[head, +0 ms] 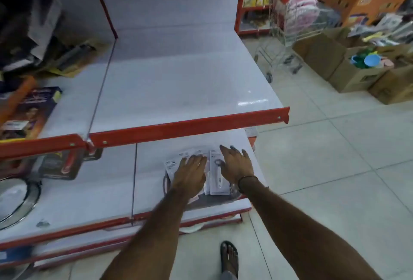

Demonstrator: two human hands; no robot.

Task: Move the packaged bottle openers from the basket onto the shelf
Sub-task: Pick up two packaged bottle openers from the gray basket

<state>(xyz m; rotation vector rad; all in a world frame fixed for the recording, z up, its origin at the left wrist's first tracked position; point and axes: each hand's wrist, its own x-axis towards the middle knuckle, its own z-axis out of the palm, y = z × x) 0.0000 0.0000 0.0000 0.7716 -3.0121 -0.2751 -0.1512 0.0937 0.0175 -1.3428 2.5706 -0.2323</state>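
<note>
Several packaged bottle openers [218,174], white cards with a grey opener on each, lie overlapping on the lower white shelf [152,181], under the red-edged upper shelf. My left hand [190,174] rests flat on the left packages with its fingers spread. My right hand [237,163] lies open, palm down, at the right edge of the pile, touching the rightmost card. Neither hand grips a package. No basket is in view.
The upper shelf [178,83] is bare white with a red front rail [187,126]. Boxed goods [29,110] and a round lid [15,201] sit to the left. A shopping cart [283,34] and cardboard boxes [357,69] stand on the tiled floor at right.
</note>
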